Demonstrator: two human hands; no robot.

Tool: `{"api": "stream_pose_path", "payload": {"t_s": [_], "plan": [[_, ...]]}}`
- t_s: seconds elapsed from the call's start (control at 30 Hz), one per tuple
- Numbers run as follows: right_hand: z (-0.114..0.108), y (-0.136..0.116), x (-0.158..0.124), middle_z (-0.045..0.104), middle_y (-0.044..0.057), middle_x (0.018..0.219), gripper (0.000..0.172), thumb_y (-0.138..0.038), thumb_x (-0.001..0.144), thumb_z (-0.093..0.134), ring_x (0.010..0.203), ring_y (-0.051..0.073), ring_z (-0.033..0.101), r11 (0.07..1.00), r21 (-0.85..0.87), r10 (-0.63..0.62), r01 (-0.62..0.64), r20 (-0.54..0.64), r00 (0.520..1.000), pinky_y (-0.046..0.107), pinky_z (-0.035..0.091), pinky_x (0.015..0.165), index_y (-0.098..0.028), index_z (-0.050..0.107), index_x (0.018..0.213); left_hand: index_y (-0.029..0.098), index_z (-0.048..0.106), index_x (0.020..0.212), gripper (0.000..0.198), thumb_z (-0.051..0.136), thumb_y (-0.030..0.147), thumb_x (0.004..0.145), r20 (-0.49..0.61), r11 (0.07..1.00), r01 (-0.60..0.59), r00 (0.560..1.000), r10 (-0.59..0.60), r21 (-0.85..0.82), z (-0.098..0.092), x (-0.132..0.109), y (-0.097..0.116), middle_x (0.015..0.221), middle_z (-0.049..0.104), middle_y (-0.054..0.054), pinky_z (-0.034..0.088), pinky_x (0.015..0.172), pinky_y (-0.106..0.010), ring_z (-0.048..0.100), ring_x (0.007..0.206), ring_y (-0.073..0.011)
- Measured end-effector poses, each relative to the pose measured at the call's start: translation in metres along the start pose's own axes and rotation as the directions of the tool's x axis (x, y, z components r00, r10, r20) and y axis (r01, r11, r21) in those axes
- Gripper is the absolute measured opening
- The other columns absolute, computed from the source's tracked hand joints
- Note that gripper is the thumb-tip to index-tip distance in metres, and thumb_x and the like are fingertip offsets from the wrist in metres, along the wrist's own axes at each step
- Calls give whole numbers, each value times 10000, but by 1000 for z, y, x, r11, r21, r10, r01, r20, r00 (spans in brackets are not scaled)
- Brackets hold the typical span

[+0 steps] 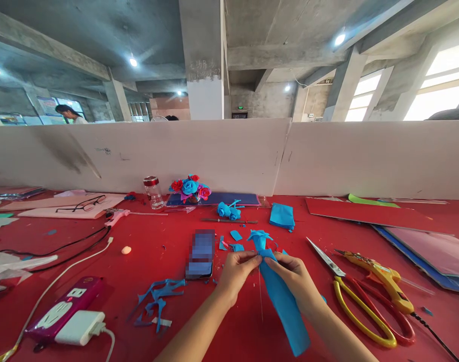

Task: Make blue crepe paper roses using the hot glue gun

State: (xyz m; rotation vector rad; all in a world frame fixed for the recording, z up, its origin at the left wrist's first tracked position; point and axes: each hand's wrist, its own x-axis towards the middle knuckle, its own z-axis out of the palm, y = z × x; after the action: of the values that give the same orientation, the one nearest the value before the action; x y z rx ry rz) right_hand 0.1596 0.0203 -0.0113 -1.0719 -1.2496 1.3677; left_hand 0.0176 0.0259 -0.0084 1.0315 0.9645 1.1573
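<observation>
A blue paper flower [260, 240] points away from me, between my two hands. My left hand [235, 274] pinches its base, where a thin wire stem [261, 296] hangs down toward me. With thumb and fingers closed, my right hand [294, 276] grips a long blue paper strip [287, 314] near its upper end. That end lies against the flower's base; the rest trails down to the right. Small blue scraps [236, 235] are scattered just beyond my left hand. Farther back lie finished-looking blue paper roses [229, 210] and a stack of blue paper squares [282, 216].
Scissors [340, 281] and a yellow glue gun [387, 276] lie at right. A phone [200, 254], blue offcuts [159, 299] and a purple power strip [65, 311] are at left. Behind stand a glass bottle [154, 193], a flower bouquet [190, 188] and a white partition [139, 156].
</observation>
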Motion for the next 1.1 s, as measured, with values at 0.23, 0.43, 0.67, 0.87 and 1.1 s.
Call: {"api": "stream_pose_path", "payload": {"t_s": [0.23,0.43,0.67,0.87,1.1], "plan": [[-1,1,0,581,-25,576,292,-462,674,688,455,71,439,1000,-31,0,-1,-5,1000,201,344,426,-176,680,732,167,743,690,189,734,334,602,-9,998,-28,1000,28,-61,-1,2,-1,642,679,-32,420,687,-276,576,678,-168],[-3,2,0,578,-34,548,296,-448,632,723,461,73,458,1000,-7,-13,13,-19,1000,194,362,442,-169,647,694,169,740,684,204,760,344,580,6,998,38,999,-38,-41,-5,-1,3,713,704,-45,423,750,-298,591,732,-186],[-2,1,-1,578,-28,569,296,-454,646,709,481,89,474,998,-49,-38,38,-3,999,204,367,450,-172,628,690,158,706,588,237,804,357,504,10,998,54,999,-53,-46,-6,-1,5,600,658,-27,412,681,-288,549,622,-153],[-2,-1,-4,563,-8,622,316,-477,680,671,510,97,458,994,-88,-58,63,62,996,214,368,455,-170,620,738,163,676,551,258,835,339,449,-1,992,74,997,-75,-102,-6,1,4,560,632,4,420,702,-275,551,609,-132],[3,-2,-6,573,-7,724,268,-403,720,663,611,110,492,975,-164,-132,150,116,984,219,414,535,-184,594,858,158,666,572,262,818,353,485,-41,997,16,999,-19,-71,-6,1,6,593,641,5,418,704,-266,552,621,-125]]}}
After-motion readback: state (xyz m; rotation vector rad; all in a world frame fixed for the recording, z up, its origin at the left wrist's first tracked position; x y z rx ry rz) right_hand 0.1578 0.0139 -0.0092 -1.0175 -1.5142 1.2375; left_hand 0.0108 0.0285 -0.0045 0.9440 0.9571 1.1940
